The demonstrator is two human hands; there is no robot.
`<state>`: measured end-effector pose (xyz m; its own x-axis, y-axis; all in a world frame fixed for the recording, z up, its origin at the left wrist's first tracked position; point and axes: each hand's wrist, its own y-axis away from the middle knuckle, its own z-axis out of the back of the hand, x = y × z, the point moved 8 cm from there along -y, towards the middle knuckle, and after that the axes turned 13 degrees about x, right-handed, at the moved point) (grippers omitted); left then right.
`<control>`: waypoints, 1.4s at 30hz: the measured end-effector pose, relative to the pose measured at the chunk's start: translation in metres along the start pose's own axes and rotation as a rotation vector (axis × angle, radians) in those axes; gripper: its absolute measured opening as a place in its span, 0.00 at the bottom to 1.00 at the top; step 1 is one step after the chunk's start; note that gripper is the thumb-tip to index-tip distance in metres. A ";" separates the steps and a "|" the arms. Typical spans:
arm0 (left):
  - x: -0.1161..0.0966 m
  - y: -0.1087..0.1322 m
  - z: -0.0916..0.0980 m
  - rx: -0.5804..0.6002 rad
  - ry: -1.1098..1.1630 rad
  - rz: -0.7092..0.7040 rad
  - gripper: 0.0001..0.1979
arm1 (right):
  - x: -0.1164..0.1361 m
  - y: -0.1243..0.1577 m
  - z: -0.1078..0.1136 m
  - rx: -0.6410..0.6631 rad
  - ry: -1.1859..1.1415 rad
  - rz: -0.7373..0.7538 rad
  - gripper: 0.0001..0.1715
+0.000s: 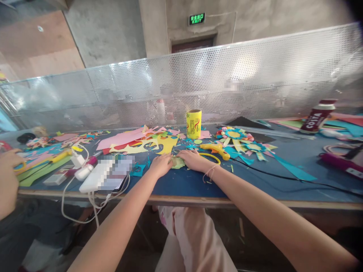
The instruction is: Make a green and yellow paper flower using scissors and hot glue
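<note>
A crumpled piece of pale green paper [178, 163] lies on the blue table close to its front edge. My left hand [162, 164] has its fingers closed on the paper's left side. From the other side, my right hand [192, 159] grips the same piece, fingers bent over it. The fingertips are small and partly hidden, so the exact grip is hard to make out. Just right of my right hand rests a yellow glue gun [217, 150] with a black cord. Cut yellow paper [169, 144] and blue scraps lie beyond my hands.
A yellow roll [194, 125] stands behind the scraps. Layered paper rosettes [233, 134] lie right of it. A power bank [96, 175] with cables sits left, near another person's hand [10, 160]. A bottle [318, 116] stands far right, before a perforated metal screen [181, 83].
</note>
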<state>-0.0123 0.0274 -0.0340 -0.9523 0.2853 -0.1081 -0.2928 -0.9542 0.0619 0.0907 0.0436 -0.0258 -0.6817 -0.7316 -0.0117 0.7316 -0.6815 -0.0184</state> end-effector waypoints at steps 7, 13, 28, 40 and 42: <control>0.000 0.000 0.000 -0.013 0.001 -0.014 0.22 | -0.003 -0.003 -0.004 -0.018 -0.002 0.002 0.27; 0.001 0.000 0.000 -0.013 0.014 -0.003 0.23 | 0.003 0.009 0.012 -0.079 0.088 -0.012 0.28; 0.002 -0.001 -0.002 -0.009 0.069 -0.037 0.23 | -0.009 0.021 0.035 -0.129 0.022 -0.008 0.15; 0.000 0.004 0.014 -0.201 0.208 -0.101 0.21 | -0.047 0.022 0.041 -0.144 -0.290 -0.259 0.11; -0.001 0.005 0.016 -0.238 0.263 -0.144 0.20 | -0.048 0.023 0.042 -0.141 -0.281 -0.277 0.12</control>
<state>-0.0144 0.0239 -0.0177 -0.8394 0.4140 -0.3521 -0.3639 -0.9093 -0.2017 0.1403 0.0626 0.0159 -0.8104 -0.5114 0.2858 0.4992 -0.8581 -0.1198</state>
